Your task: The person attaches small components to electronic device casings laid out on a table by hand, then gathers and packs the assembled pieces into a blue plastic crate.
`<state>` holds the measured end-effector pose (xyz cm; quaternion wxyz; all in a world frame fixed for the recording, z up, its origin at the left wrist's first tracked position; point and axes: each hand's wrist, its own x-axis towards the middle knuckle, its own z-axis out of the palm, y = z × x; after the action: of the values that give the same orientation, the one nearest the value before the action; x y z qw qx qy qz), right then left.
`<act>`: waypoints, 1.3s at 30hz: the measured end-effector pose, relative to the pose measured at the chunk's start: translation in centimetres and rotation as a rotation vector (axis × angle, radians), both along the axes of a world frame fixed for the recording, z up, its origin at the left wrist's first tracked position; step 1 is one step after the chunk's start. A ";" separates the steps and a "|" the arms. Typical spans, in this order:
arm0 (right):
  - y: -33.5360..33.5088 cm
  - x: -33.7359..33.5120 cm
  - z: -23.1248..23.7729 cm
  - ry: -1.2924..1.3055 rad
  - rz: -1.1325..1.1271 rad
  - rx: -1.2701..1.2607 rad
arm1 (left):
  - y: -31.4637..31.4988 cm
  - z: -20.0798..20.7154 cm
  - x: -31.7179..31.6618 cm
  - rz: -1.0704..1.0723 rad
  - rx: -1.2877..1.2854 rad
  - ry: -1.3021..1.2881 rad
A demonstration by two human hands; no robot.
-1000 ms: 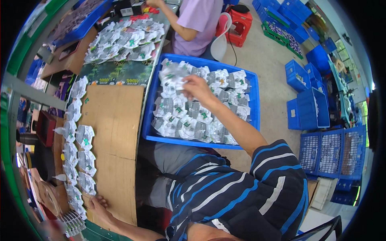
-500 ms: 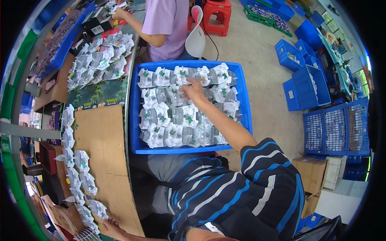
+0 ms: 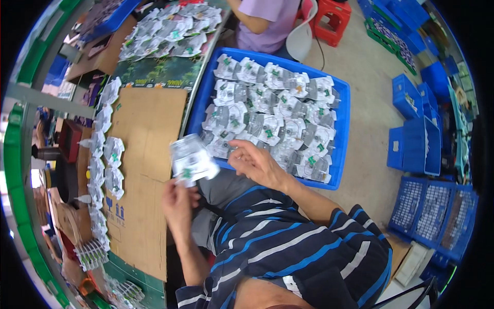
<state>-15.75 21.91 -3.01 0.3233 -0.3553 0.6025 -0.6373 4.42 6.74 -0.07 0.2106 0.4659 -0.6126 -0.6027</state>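
Observation:
My left hand point(image 3: 178, 203) pinches the lower edge of a white and clear plastic housing point(image 3: 194, 159) with a small green part on it. The housing is held up between the cardboard sheet and the blue tray, blurred by motion. My right hand point(image 3: 256, 164) is just to its right, over the tray's near edge. Its index finger points toward the housing, the other fingers are half curled, and nothing shows in them. Rows of similar housings point(image 3: 267, 126) fill the blue tray point(image 3: 343, 123).
A cardboard sheet point(image 3: 146, 139) covers the bench at left, with housings point(image 3: 114, 152) lined along its left side. More housings point(image 3: 170, 28) are piled at the far end. A person in a purple shirt point(image 3: 267, 26) sits beyond the tray. Blue crates point(image 3: 419, 139) stand at right.
My left hand has lifted the near housing off the cardboard and brought it toward the tray. My right hand has drawn back from the tray's middle to its near edge. The view has shifted.

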 end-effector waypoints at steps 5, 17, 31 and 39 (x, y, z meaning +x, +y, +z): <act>1.5 0.4 -1.2 -0.101 -0.124 0.209 | 3.0 -1.2 -5.2 -0.119 0.028 -0.061; 5.5 -9.4 -5.5 0.353 -0.494 0.404 | 6.1 -3.4 -10.4 -0.612 -0.517 -0.077; 11.0 -13.5 -2.6 0.309 -0.817 0.378 | 4.0 -11.1 -18.2 -0.731 -1.120 -0.339; 10.2 -13.3 -2.6 0.403 -0.686 0.403 | 4.4 -8.6 -16.8 -0.669 -1.113 -0.283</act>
<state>-29.09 32.11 -5.61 0.0320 -0.1819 0.8487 -0.4955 -12.36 11.13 -8.68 0.1388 0.1468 -0.9658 -0.1625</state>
